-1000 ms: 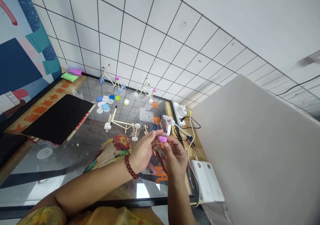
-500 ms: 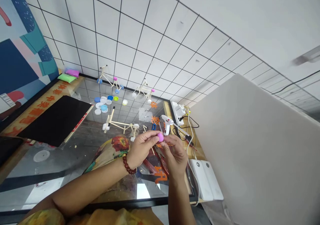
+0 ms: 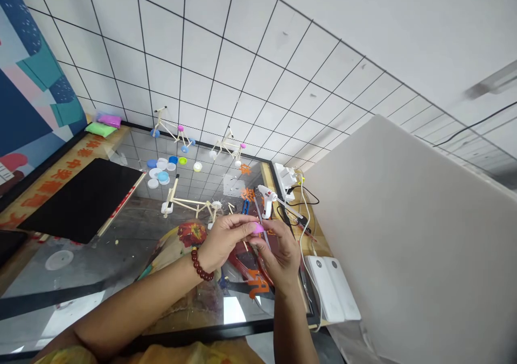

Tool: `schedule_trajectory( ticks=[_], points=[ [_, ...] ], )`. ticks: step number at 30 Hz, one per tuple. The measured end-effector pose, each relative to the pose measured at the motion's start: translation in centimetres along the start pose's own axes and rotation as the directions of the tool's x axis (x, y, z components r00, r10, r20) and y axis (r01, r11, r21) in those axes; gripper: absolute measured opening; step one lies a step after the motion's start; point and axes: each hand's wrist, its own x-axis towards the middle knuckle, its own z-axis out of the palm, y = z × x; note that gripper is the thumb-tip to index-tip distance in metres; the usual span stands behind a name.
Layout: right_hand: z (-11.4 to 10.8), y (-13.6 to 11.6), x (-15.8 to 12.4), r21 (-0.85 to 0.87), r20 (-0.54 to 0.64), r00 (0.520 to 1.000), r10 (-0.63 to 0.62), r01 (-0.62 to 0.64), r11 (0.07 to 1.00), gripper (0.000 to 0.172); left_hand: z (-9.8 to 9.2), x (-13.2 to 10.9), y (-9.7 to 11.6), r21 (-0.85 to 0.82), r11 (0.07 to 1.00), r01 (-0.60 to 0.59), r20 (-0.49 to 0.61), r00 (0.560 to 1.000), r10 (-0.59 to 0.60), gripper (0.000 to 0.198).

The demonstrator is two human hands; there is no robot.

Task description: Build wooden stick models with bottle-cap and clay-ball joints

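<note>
Your left hand point(image 3: 226, 239) pinches a small, rounded pink lump point(image 3: 258, 228); whether your right hand point(image 3: 280, 252) grips it too is unclear.

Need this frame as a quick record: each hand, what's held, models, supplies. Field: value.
left hand: grip on pink lump, thumb and fingers
right hand: fingers curled beside the lump; contact unclear
near model: stick model with white wheels, no pink piece visible
back models: blue-wheeled model and white-wheeled model, each with a pink piece
caps: loose bottle caps, mostly blue and white
tool: white glue gun, beyond the hands
</note>
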Motion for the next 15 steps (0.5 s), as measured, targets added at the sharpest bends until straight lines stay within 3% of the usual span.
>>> schedule_trajectory(
  ticks=[5, 15],
  points=[
    [0.1, 0.4, 0.0, 0.080, 0.050, 0.997, 0.051, -0.055, 0.995, 0.024, -0.4, 0.4, 0.0, 0.120, 0.992, -0.039, -0.034, 0.999, 0.043, 0.027],
    [1.5, 0.4, -0.5, 0.138, -0.091, 0.987, 0.135, -0.122, 0.983, 0.039, -0.5, 0.6, -0.2, 0.047, 0.997, -0.061, -0.079, 0.995, 0.065, 0.028]
  ],
)
